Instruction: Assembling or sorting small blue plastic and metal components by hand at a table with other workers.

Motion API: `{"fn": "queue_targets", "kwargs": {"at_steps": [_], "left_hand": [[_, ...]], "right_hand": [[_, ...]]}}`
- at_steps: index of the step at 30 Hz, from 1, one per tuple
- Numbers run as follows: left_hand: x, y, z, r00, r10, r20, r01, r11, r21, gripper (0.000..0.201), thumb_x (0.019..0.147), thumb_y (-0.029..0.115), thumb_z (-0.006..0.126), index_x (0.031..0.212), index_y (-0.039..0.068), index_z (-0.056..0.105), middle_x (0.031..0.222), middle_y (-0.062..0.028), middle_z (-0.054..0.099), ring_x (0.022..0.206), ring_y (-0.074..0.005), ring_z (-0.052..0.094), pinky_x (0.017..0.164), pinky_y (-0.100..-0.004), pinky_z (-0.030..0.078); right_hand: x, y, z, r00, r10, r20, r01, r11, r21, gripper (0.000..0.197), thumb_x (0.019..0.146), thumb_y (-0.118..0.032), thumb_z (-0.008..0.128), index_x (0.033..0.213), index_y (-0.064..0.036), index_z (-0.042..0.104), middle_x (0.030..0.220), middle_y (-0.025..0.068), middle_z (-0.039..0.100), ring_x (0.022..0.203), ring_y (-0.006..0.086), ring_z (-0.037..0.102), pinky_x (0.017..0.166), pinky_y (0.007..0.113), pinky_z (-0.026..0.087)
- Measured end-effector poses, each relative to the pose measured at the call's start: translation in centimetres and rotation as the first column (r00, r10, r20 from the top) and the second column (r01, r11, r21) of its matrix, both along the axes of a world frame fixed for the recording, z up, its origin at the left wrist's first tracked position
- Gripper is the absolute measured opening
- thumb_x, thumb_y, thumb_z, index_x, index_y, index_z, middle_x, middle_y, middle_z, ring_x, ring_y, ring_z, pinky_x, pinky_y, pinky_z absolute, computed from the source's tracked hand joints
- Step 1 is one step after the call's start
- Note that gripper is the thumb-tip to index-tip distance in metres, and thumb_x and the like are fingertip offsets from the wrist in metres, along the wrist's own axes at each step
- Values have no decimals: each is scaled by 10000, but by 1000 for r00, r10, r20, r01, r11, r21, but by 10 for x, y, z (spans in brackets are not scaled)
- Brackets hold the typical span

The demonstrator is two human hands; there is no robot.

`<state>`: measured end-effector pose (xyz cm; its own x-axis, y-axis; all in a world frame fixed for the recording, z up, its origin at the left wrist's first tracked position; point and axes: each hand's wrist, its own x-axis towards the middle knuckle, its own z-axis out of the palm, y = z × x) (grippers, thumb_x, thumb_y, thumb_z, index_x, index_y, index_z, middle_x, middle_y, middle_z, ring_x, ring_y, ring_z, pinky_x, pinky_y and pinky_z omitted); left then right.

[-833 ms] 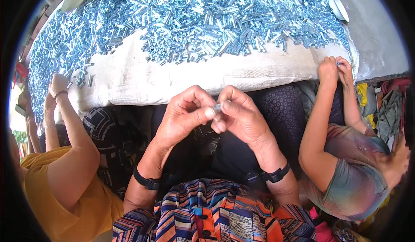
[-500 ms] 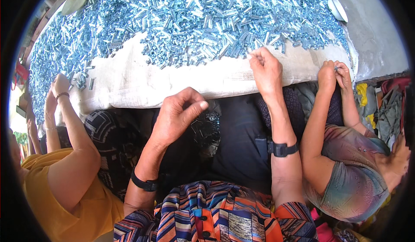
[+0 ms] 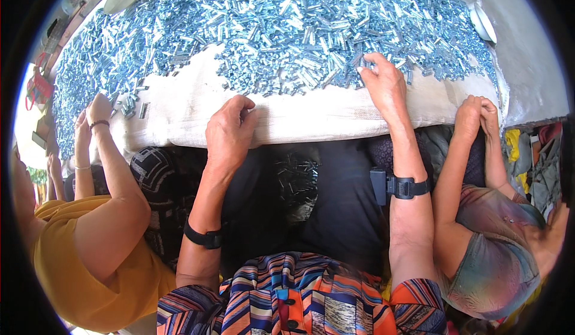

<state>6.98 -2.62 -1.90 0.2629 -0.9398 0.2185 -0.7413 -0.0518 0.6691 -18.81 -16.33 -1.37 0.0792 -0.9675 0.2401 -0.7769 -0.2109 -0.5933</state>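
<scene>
A wide heap of small, shiny blue-silver metal sleeves (image 3: 287, 29) covers the white cloth (image 3: 179, 116) in front of me. My right hand (image 3: 384, 86) reaches to the heap's near edge, thumb and forefinger closing on a metal sleeve there. Lower and to the left, my left hand (image 3: 230, 131) is above the cloth's front edge. Its fingers are curled in against the thumb, and whatever they may hold is hidden. Between my knees, more small metal pieces (image 3: 298, 179) lie in a dark hollow.
A person in a mustard top (image 3: 102, 263) works at my left, both hands by the heap. At my right, another person in a patterned top (image 3: 491, 251) has both hands together at the cloth's edge. A white dish (image 3: 483, 23) lies at the heap's right side.
My left hand has risen from over my lap to the cloth's edge, and its fingers have curled in. My right hand has moved slightly up to the heap. The view has shifted a little.
</scene>
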Motion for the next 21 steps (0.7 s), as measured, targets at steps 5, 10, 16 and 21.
{"fn": "queue_targets", "kwargs": {"at_steps": [5, 10, 16, 21], "left_hand": [[-4, -14, -7, 997, 11, 73, -7, 998, -57, 149, 770, 122, 668, 865, 21, 613, 701, -101, 593, 614, -205, 570, 591, -320, 456], [-11, -29, -7, 973, 60, 224, -49, 997, -57, 204, 771, 237, 683, 816, 52, 608, 739, -104, 617, 672, -280, 605, 615, -377, 466], [-12, -37, -3, 962, 99, 253, -101, 995, -5, 275, 737, 301, 708, 796, 52, 608, 764, -137, 640, 707, -322, 626, 640, -404, 482], [-16, -42, -12, 969, 101, 225, -93, 995, -47, 232, 738, 255, 694, 758, 55, 577, 759, -132, 629, 712, -329, 625, 630, -420, 481]], "right_hand": [[-2, 9, -8, 996, 51, -67, -57, 995, -87, 221, 770, -106, 606, 987, -66, 594, 833, 153, 635, 767, 338, 617, 680, 420, 470], [6, 10, -7, 978, 33, -204, -70, 982, -177, 208, 775, -125, 626, 969, -58, 596, 886, 139, 638, 805, 321, 619, 683, 405, 472], [12, 6, -1, 996, 36, -80, -42, 997, -67, 179, 767, -129, 643, 922, -41, 625, 902, 158, 636, 828, 343, 613, 703, 408, 471], [-7, 2, -21, 996, 58, 66, -51, 993, -103, 187, 775, -97, 659, 926, 0, 609, 846, 141, 631, 755, 247, 612, 689, 334, 470]]}}
